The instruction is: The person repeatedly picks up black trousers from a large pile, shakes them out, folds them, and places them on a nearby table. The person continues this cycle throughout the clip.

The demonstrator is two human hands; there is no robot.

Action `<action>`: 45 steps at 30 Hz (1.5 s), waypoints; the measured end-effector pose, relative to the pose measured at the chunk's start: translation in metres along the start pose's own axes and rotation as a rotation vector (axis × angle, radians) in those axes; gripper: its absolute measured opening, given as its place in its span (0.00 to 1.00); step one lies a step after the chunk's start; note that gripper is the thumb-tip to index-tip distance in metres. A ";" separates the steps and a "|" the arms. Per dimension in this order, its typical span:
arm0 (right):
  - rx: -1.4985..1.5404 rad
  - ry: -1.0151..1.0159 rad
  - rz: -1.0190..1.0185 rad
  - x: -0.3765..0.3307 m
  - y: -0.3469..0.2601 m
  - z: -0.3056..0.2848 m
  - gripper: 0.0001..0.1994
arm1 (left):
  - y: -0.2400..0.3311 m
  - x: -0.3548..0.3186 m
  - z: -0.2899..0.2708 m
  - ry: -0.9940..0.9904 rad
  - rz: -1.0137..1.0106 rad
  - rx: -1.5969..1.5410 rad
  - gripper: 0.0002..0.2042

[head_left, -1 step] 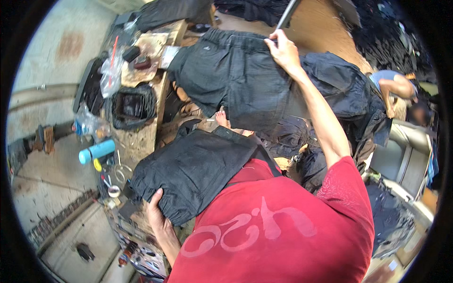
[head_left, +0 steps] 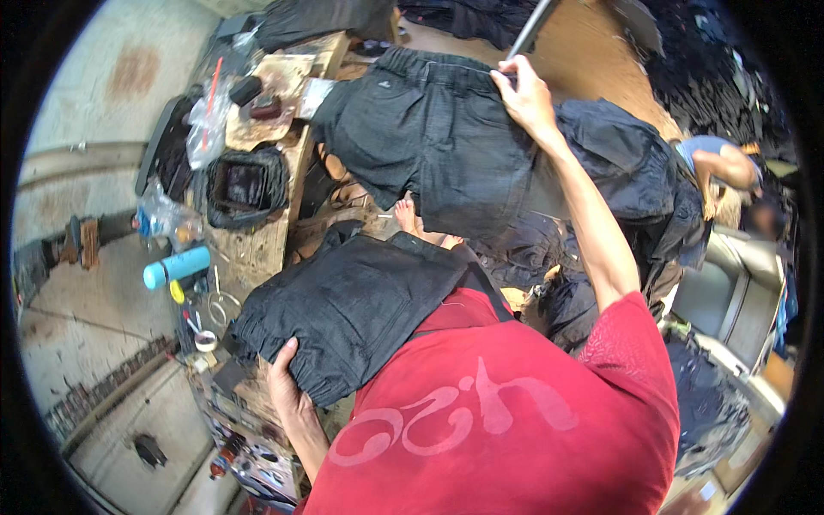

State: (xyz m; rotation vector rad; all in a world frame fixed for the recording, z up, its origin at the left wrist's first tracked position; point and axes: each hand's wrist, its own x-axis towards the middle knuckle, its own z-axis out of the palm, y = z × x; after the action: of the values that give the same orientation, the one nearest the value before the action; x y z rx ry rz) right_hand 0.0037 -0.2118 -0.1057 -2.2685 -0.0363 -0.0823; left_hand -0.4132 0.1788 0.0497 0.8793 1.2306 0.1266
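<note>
Black shorts (head_left: pixel 429 129) with an elastic waistband and a small pale mark near one pocket are spread out ahead of me. My right hand (head_left: pixel 526 96) grips their waistband at the right end, its fingers bent, beside the end of a grey metal bar (head_left: pixel 532 27). Closer to my body, a second black garment (head_left: pixel 352 300) with a gathered elastic edge lies over my lap. At its lower left edge my left hand (head_left: pixel 290 382) is closed on the cloth, thumb on top and the other fingers hidden underneath.
A wooden table (head_left: pixel 273 245) at left bears a black bin (head_left: pixel 245 189), plastic bags and a blue bottle (head_left: pixel 177 267). A tape roll (head_left: pixel 205 342) lies nearby. More dark garments (head_left: pixel 618 159) are piled at right, where another person (head_left: pixel 721 163) bends over. Bare feet (head_left: pixel 408 215) show below the shorts.
The whole view has shifted very slightly. Both hands keep hold of the same garments.
</note>
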 end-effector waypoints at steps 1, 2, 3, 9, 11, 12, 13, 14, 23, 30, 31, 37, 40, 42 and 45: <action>0.078 0.067 -0.119 -0.007 -0.013 -0.004 0.14 | -0.002 0.001 0.004 0.002 0.008 0.000 0.27; 0.154 -0.054 -0.166 -0.017 -0.026 -0.014 0.13 | -0.005 0.000 0.009 -0.013 0.044 0.004 0.28; 0.222 -0.171 -0.208 -0.028 -0.038 -0.026 0.12 | -0.007 0.003 0.015 -0.014 0.046 0.021 0.28; -0.001 -0.558 -0.003 -0.109 -0.088 -0.076 0.23 | -0.011 0.026 0.055 -0.212 0.077 0.048 0.25; -0.031 -0.622 0.056 -0.134 -0.096 -0.086 0.26 | -0.011 0.036 0.063 -0.226 0.005 0.057 0.25; -0.051 -0.660 0.056 -0.145 -0.098 -0.091 0.28 | -0.009 0.042 0.067 -0.254 -0.055 0.045 0.25; -0.032 -0.671 0.080 -0.159 -0.100 -0.094 0.29 | -0.009 0.047 0.071 -0.235 -0.115 0.055 0.26; 0.029 -0.706 0.056 -0.168 -0.101 -0.099 0.29 | -0.010 0.052 0.075 -0.293 -0.139 0.046 0.26; 0.148 -0.808 0.508 -0.254 -0.030 -0.097 0.37 | -0.001 0.068 0.119 -0.343 -0.138 0.284 0.21; -0.312 -0.526 0.918 -0.353 0.089 -0.111 0.38 | 0.007 0.088 0.112 -0.295 -0.222 0.307 0.21; -0.354 -0.484 0.978 -0.364 0.104 -0.114 0.38 | 0.009 0.097 0.109 -0.315 -0.225 0.310 0.21; -0.482 -0.337 0.968 -0.416 0.168 -0.117 0.27 | 0.023 0.156 0.084 -0.366 -0.290 0.288 0.18; -0.481 -0.388 1.031 -0.421 0.193 -0.099 0.27 | 0.024 0.171 0.079 -0.367 -0.333 0.272 0.19; -0.482 -0.341 1.068 -0.426 0.208 -0.094 0.28 | 0.024 0.174 0.078 -0.331 -0.313 0.294 0.18; -0.437 -0.229 1.105 -0.435 0.230 -0.097 0.33 | 0.023 0.173 0.081 -0.317 -0.301 0.327 0.19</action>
State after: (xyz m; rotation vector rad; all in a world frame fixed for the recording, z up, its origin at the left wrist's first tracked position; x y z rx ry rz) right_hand -0.4219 -0.4330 -0.2504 -2.3864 1.1883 0.8118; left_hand -0.2718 0.2436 -0.0629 0.9405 1.0835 -0.4510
